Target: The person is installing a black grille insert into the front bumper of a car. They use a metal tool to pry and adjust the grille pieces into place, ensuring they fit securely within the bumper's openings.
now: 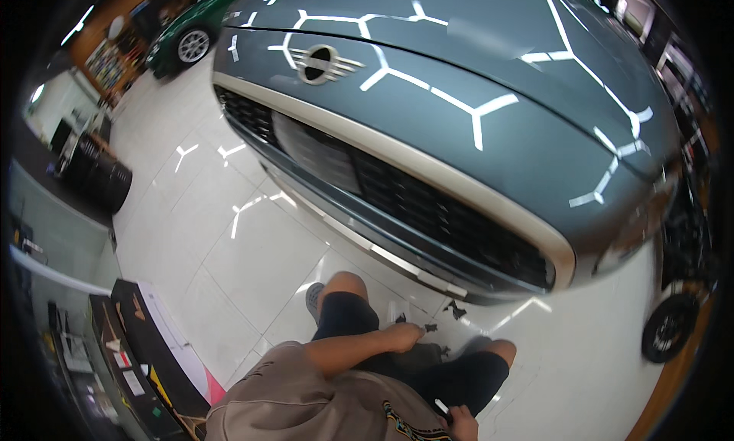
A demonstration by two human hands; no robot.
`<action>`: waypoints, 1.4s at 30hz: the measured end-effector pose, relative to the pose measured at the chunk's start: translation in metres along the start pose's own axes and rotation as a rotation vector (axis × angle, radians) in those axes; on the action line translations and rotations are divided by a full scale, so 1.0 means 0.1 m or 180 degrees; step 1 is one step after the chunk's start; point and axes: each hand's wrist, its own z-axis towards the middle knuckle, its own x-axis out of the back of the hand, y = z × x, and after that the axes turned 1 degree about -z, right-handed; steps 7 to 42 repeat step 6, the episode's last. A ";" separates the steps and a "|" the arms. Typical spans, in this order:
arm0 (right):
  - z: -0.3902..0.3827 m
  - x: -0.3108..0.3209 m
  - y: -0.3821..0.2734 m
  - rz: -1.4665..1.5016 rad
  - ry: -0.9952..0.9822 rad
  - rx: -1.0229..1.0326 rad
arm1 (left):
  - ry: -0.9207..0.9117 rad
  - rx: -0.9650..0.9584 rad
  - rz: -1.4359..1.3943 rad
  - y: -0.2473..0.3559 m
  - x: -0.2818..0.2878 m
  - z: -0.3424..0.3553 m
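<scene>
My left hand is curled closed in front of my lap, between my knees. Whatever it may hold is too small to make out. Down by my right thigh, my right hand closes around a slim white-ended tool whose exact kind I cannot tell. Ahead of me stands the grey-blue car hood with a round winged emblem. Below it are the black mesh grille and its pale surround. Neither hand touches the car.
Torn black scraps lie on the glossy tiled floor beneath the bumper. A black drum stands at the left. Behind me at left is a dark cart with papers. A loose wheel rests at right; a green car is farther back.
</scene>
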 end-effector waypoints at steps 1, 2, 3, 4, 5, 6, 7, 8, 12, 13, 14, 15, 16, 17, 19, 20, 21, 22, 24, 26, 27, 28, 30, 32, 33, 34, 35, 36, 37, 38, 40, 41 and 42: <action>0.00 0.04 -0.04 -0.0058 0.0044 0.0030 | 0.0015 0.0137 -0.0207 0.01 0.13 -0.11; -0.03 0.10 -0.12 -0.0117 0.0125 0.0038 | 0.0037 0.0221 -0.0416 0.08 0.32 -0.26; -0.07 0.19 -0.27 -0.0201 0.0098 -0.0002 | 0.0053 0.0273 -0.0595 0.10 0.56 -0.42; -0.10 0.32 -0.42 -0.0313 0.0062 -0.0033 | 0.0245 0.0365 -0.0720 0.09 0.73 -0.57; -0.13 0.49 -0.59 -0.0475 -0.0055 -0.0031 | 0.0431 0.0571 -0.0871 0.16 0.99 -0.78; -0.19 0.67 -0.83 -0.0613 -0.0163 -0.0046 | 0.0591 0.0761 -0.1016 0.22 1.30 -1.08; -0.19 0.67 -0.83 -0.0613 -0.0163 -0.0046 | 0.0591 0.0761 -0.1016 0.22 1.30 -1.08; -0.19 0.67 -0.83 -0.0613 -0.0163 -0.0046 | 0.0591 0.0761 -0.1016 0.22 1.30 -1.08; -0.19 0.67 -0.83 -0.0613 -0.0163 -0.0046 | 0.0591 0.0761 -0.1016 0.22 1.30 -1.08; -0.19 0.67 -0.83 -0.0613 -0.0163 -0.0046 | 0.0591 0.0761 -0.1016 0.22 1.30 -1.08; -0.19 0.67 -0.83 -0.0613 -0.0163 -0.0046 | 0.0591 0.0761 -0.1016 0.22 1.30 -1.08; -0.19 0.67 -0.83 -0.0613 -0.0163 -0.0046 | 0.0591 0.0761 -0.1016 0.22 1.30 -1.08; -0.19 0.67 -0.83 -0.0613 -0.0163 -0.0046 | 0.0591 0.0761 -0.1016 0.22 1.30 -1.08; -0.19 0.67 -0.83 -0.0613 -0.0163 -0.0046 | 0.0591 0.0761 -0.1016 0.22 1.30 -1.08; -0.19 0.67 -0.83 -0.0613 -0.0163 -0.0046 | 0.0591 0.0761 -0.1016 0.22 1.30 -1.08; -0.19 0.67 -0.83 -0.0613 -0.0163 -0.0046 | 0.0591 0.0761 -0.1016 0.22 1.30 -1.08; -0.19 0.67 -0.83 -0.0613 -0.0163 -0.0046 | 0.0591 0.0761 -0.1016 0.22 1.30 -1.08; -0.19 0.67 -0.83 -0.0613 -0.0163 -0.0046 | 0.0591 0.0761 -0.1016 0.22 1.30 -1.08; -0.19 0.67 -0.83 -0.0613 -0.0163 -0.0046 | 0.0591 0.0761 -0.1016 0.22 1.30 -1.08; -0.19 0.67 -0.83 -0.0613 -0.0163 -0.0046 | 0.0591 0.0761 -0.1016 0.22 1.30 -1.08; -0.19 0.67 -0.83 -0.0613 -0.0163 -0.0046 | 0.0591 0.0761 -0.1016 0.22 1.30 -1.08; -0.19 0.67 -0.83 -0.0613 -0.0163 -0.0046 | 0.0591 0.0761 -0.1016 0.22 1.30 -1.08; -0.19 0.67 -0.83 -0.0613 -0.0163 -0.0046 | 0.0591 0.0761 -0.1016 0.22 1.30 -1.08; -0.19 0.67 -0.83 -0.0613 -0.0163 -0.0046 | 0.0591 0.0761 -0.1016 0.22 1.30 -1.08; -0.19 0.67 -0.83 -0.0613 -0.0163 -0.0046 | 0.0591 0.0761 -0.1016 0.22 1.30 -1.08; -0.19 0.67 -0.83 -0.0613 -0.0163 -0.0046 | 0.0591 0.0761 -0.1016 0.22 1.30 -1.08; -0.19 0.67 -0.83 -0.0613 -0.0163 -0.0046 | 0.0591 0.0761 -0.1016 0.22 1.30 -1.08; -0.19 0.67 -0.83 -0.0613 -0.0163 -0.0046 | 0.0591 0.0761 -0.1016 0.22 1.30 -1.08; -0.19 0.67 -0.83 -0.0613 -0.0163 -0.0046 | 0.0591 0.0761 -0.1016 0.22 1.30 -1.08; -0.19 0.67 -0.83 -0.0613 -0.0163 -0.0046 | 0.0591 0.0761 -0.1016 0.22 1.30 -1.08; -0.19 0.67 -0.83 -0.0613 -0.0163 -0.0046 | 0.0591 0.0761 -0.1016 0.22 1.30 -1.08; -0.19 0.67 -0.83 -0.0613 -0.0163 -0.0046 | 0.0591 0.0761 -0.1016 0.22 1.30 -1.08; -0.19 0.67 -0.83 -0.0613 -0.0163 -0.0046 | 0.0591 0.0761 -0.1016 0.22 1.30 -1.08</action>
